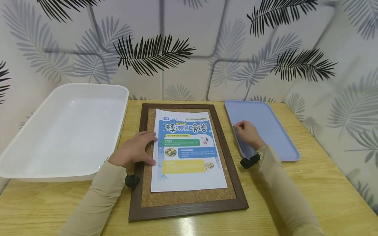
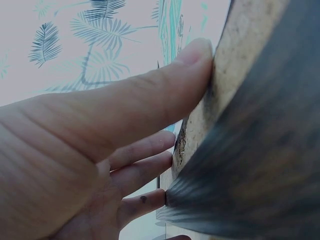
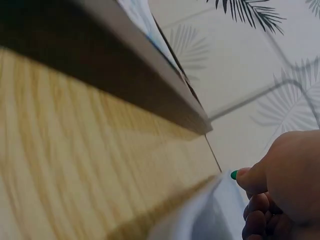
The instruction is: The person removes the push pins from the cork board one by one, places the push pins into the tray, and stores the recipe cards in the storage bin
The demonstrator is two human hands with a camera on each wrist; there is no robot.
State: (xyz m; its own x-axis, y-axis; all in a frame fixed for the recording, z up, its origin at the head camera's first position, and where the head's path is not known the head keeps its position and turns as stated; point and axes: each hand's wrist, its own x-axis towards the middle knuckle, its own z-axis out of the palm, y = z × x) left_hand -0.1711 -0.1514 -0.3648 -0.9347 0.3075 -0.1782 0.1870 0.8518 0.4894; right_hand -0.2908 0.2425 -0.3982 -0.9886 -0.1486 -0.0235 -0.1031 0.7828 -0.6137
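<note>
A printed sheet [image 1: 183, 178] with blue, green and yellow panels lies on a cork board [image 1: 160, 199] in a dark brown frame [image 1: 189, 209]. My left hand [image 1: 134, 149] rests across the frame's left side, thumb and fingertips touching the sheet's left edge. In the left wrist view the thumb [image 2: 150, 97] presses at the paper's border, the other fingers spread apart. Over the left edge of a lavender tray [image 1: 267, 123], my right hand [image 1: 248, 133] pinches a small green piece [image 3: 234, 175] between thumb and finger. Only its rounded end shows; the rest is hidden.
A large white basin [image 1: 73, 131] stands at the left of the wooden table [image 1: 310, 190]. A leaf-patterned wall covering [image 1: 206, 75] rises behind the table and at its right. A strip of tabletop separates the brown frame from the lavender tray.
</note>
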